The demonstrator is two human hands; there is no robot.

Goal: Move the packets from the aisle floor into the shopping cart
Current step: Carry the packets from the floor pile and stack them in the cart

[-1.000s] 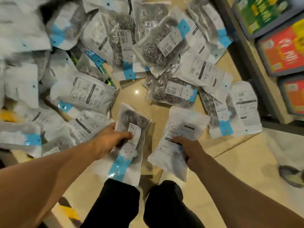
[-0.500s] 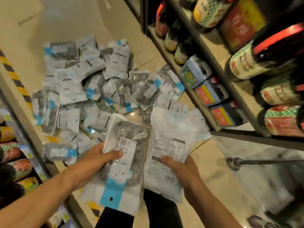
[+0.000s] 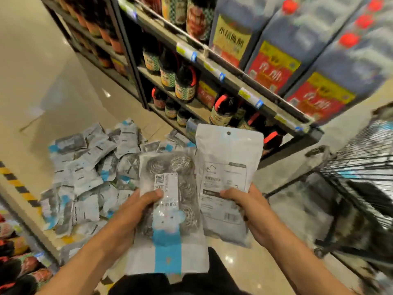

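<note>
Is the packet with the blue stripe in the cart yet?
Not yet. The left hand holds the blue-striped packet up beside the cart.

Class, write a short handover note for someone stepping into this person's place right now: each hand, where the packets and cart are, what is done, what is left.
Left hand: grips a scourer packet, clear side up.
Right hand: grips a second packet, printed back up.
Both packets are lifted off the floor, held in front of the body.
Shopping cart: to the right, blurred; what it holds cannot be told.
Pile of packets: on the aisle floor, ahead and left.
Done: two packets picked up.
Left: drop these two into the cart, then clear the pile.
</note>
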